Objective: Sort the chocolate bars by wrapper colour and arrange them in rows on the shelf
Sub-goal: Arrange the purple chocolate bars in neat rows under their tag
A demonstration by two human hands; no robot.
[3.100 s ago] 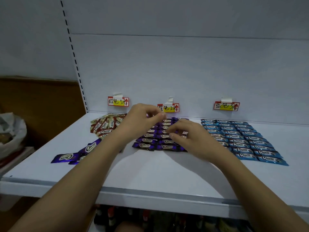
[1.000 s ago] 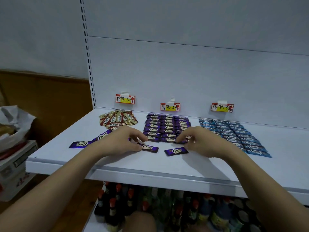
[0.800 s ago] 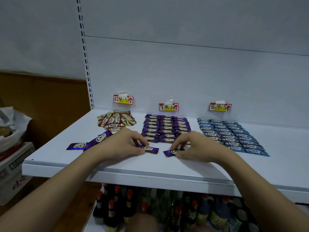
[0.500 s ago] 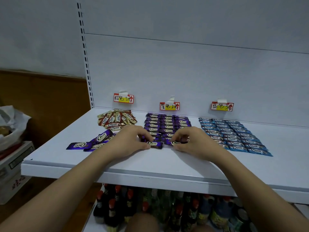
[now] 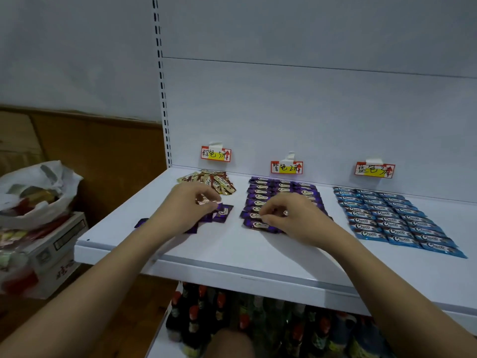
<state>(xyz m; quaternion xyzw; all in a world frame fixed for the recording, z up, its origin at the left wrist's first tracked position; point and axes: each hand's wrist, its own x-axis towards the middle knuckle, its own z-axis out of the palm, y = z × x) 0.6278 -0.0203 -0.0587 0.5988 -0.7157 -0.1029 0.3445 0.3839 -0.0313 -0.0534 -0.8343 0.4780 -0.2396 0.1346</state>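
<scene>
— White metal shelf (image 5: 232, 257) against a slotted white back panel: what lies on it?

— Glossy foil chocolate bars, flat, long axes running side to side. Blue bars (image 5: 395, 218) sit in neat rows toward the right edge; purple bars (image 5: 265, 197) in rows at the middle; brown-and-gold bars (image 5: 214, 182) are heaped near the back left corner.

— And the hands?

— The left hand (image 5: 185, 210) has its fingers curled, pinching a loose purple bar (image 5: 223, 211) beside the heap. The right hand (image 5: 291, 218) pinches the front purple row with narrow fingers.

— Anything else?

— Three handwritten price tags (image 5: 286, 167) taped to the back panel.
</scene>
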